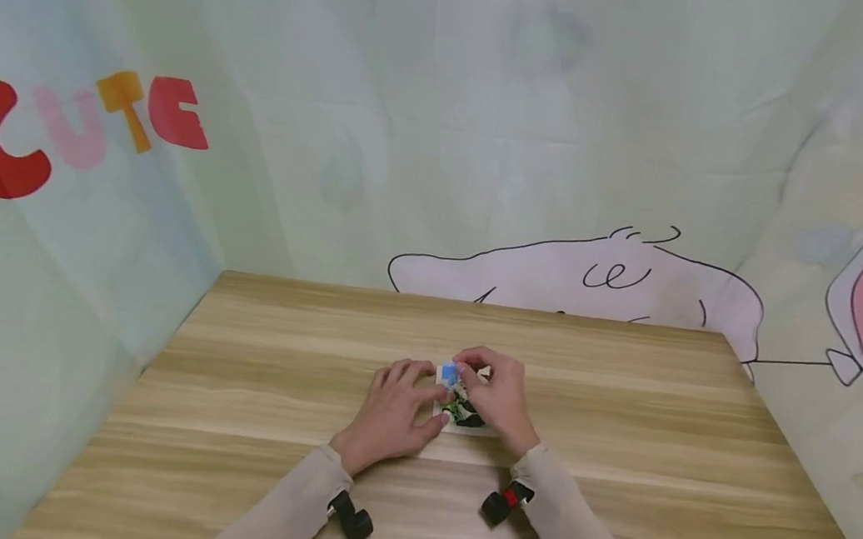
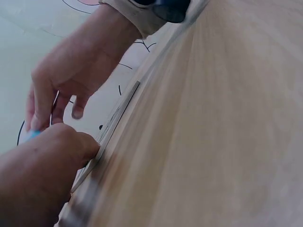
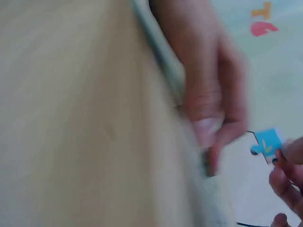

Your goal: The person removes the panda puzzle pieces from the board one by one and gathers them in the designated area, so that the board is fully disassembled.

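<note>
A small picture jigsaw puzzle (image 1: pixel 470 420) with a pale border lies on the table, partly covered by both hands. My right hand (image 1: pixel 500 393) is over its upper right part, and in the right wrist view its thumb and finger pinch a blue puzzle piece (image 3: pixel 268 142) with a yellow mark. My left hand (image 1: pixel 395 413) lies at the puzzle's left side, fingers spread, with the index finger and thumb touching the picture. Seen from the left wrist, the puzzle board (image 2: pixel 118 113) is thin and flat. Blur in the right wrist view hides the left fingertips' exact contact.
The wooden table (image 1: pixel 244 373) has light grain and extends around the puzzle on all sides. Behind it hangs a pale curtain (image 1: pixel 321 128) printed with letters and a cartoon animal. A small black device (image 1: pixel 355 521) is strapped to each wrist.
</note>
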Demonstrator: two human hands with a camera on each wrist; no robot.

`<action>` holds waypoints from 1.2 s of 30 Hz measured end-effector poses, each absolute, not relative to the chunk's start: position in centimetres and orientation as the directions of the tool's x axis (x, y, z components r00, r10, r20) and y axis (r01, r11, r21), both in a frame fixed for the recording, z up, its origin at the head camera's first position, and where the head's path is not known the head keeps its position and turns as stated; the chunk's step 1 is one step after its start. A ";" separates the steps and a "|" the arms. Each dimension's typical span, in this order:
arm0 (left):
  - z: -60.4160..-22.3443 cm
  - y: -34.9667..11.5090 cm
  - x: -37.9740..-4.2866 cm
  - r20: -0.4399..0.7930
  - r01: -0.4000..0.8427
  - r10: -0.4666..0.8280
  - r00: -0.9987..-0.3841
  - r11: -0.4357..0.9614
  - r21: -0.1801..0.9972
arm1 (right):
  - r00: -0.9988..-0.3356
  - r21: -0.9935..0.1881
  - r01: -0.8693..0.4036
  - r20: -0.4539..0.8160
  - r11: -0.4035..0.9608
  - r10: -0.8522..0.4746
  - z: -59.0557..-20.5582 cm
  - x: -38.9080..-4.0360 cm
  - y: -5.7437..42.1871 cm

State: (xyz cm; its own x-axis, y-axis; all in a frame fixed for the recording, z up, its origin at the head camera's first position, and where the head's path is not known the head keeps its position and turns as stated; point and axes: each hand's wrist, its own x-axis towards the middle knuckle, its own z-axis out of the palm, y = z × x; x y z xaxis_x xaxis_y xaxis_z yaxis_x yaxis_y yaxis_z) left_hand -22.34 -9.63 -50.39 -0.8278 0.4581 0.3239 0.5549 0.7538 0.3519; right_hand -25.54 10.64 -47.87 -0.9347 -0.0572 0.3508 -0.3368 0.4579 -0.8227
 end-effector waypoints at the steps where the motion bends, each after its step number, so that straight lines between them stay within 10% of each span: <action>1: -50.4 -9.6 -22.4 0.320 0.552 0.457 -0.830 0.755 0.355 | -0.937 -0.832 -0.323 0.349 0.450 -0.026 -47.6 -25.7 11.1; 9: -50.6 -9.9 -22.2 0.286 0.530 0.448 -0.847 0.749 0.397 | -0.976 -0.791 -0.020 0.148 0.612 0.158 -48.8 -28.0 19.2; 22: -50.6 -9.6 -22.5 0.284 0.581 0.507 -0.814 0.710 0.397 | -0.899 -0.635 -0.302 0.439 0.711 0.009 -50.4 -27.6 19.2; 28: -50.5 -9.2 -22.1 0.303 0.624 0.550 -0.778 0.732 0.274 | -0.902 -0.610 -0.429 0.336 0.667 -0.273 -49.9 -26.2 15.3; 36: -50.3 -7.9 -20.7 0.300 0.582 0.526 -0.796 0.802 0.136 | -0.927 -0.587 -0.372 0.282 0.719 -0.249 -49.8 -26.0 13.5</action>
